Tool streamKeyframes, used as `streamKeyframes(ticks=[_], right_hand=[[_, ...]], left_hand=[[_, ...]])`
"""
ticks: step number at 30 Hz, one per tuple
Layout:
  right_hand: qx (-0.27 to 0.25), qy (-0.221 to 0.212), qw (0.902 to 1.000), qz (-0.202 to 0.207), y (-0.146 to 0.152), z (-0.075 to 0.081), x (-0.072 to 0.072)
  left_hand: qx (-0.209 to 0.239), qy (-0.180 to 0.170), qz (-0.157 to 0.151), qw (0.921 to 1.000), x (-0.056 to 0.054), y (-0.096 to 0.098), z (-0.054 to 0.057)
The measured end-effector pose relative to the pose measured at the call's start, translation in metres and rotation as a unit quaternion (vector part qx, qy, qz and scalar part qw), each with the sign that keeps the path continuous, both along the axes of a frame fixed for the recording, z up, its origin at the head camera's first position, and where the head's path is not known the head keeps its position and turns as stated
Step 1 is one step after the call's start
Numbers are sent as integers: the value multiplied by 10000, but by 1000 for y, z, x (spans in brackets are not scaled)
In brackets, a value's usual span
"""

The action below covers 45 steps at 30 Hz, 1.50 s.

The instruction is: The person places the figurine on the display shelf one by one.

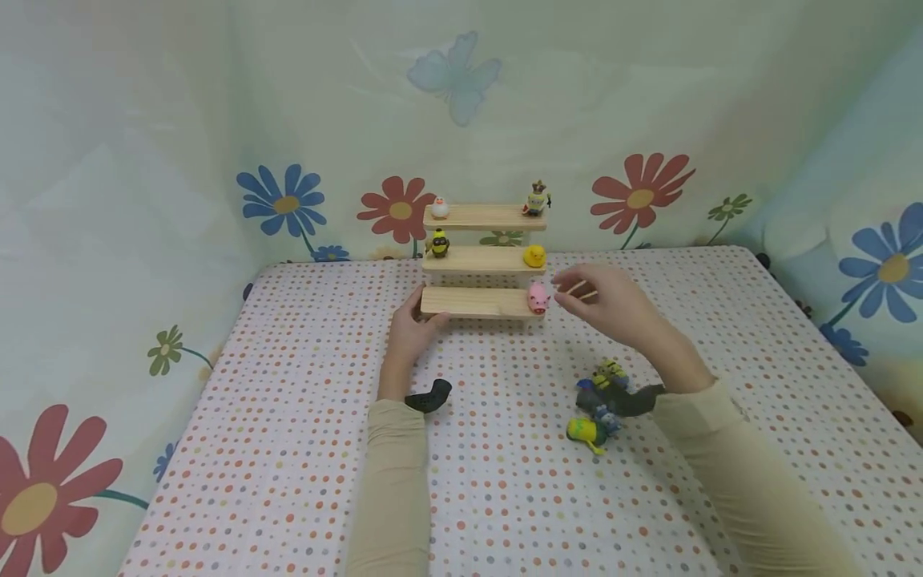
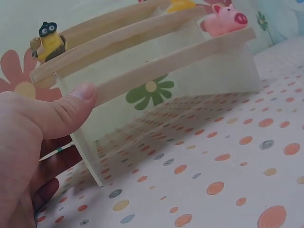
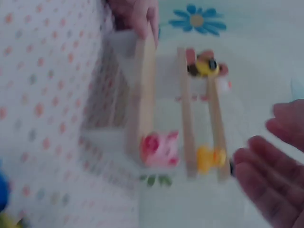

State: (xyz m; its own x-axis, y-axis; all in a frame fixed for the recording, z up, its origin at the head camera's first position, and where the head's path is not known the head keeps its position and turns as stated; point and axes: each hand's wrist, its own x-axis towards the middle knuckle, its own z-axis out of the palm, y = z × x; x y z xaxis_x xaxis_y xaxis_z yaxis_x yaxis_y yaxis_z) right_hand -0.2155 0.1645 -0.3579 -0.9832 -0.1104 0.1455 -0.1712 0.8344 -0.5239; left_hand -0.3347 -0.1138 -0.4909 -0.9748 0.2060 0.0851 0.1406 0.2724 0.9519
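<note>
Figures on a three-tier wooden shelf (image 1: 481,256), read from left to right. The left hand (image 1: 412,332) grasps the shelf's left end, thumb against the front edge of the lowest tier (image 1: 469,300), apparently as a brace. On the left stand a white bird figure (image 1: 440,209), top tier, and a goggled yellow figure (image 1: 437,244), middle tier. On the right are a pink pig (image 1: 538,297), lowest tier; a yellow duck (image 1: 534,256), middle tier; and a crowned yellow figure (image 1: 536,199), top tier. The right hand (image 1: 607,303) is released, just beside the pig but apart from it, fingers loosely bent and holding nothing; the step in hand is judged to be the pig's placing, at or near its end. Nearer the person, loose figures (image 1: 581,430) lie together on the dotted bench (image 1: 288,481). The next move would probably call for the right hand to pick up one of these for the lowest tier's left end, the left hand steadying the shelf.
</note>
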Motion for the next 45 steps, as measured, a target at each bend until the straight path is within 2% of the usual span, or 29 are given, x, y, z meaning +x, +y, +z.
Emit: streamKeyframes(ticks=[4,9,13,17,25,29,37,41,45], right_hand=[[587,-730,9956,-9,29,-21,17],[1004,-1718,9798,222,52,-39,20],[870,-2241,9695,474,58,-47,15],[750,-2537,9621,668,58,-49,13],[718,-2714,9552,941,59,-53,19],[664,-2710,9560,910,58,-57,19],[750,-2302,9673,750,67,-64,20],[552,-2044,9760,511,74,-64,22],[263,-1650,9845,526,81,-62,27]], left_hand=[[6,27,22,10000,-4,-5,3],[-33,54,96,9999,-6,-12,6],[-71,94,167,9998,-8,-17,9],[-57,89,198,9997,-9,-19,10],[-64,14,209,9998,-5,-17,4],[-107,-2,239,9997,-2,-17,2],[-111,-25,241,9996,2,-11,2],[-92,49,207,9997,3,-5,1],[-13,133,138,9998,4,2,1]])
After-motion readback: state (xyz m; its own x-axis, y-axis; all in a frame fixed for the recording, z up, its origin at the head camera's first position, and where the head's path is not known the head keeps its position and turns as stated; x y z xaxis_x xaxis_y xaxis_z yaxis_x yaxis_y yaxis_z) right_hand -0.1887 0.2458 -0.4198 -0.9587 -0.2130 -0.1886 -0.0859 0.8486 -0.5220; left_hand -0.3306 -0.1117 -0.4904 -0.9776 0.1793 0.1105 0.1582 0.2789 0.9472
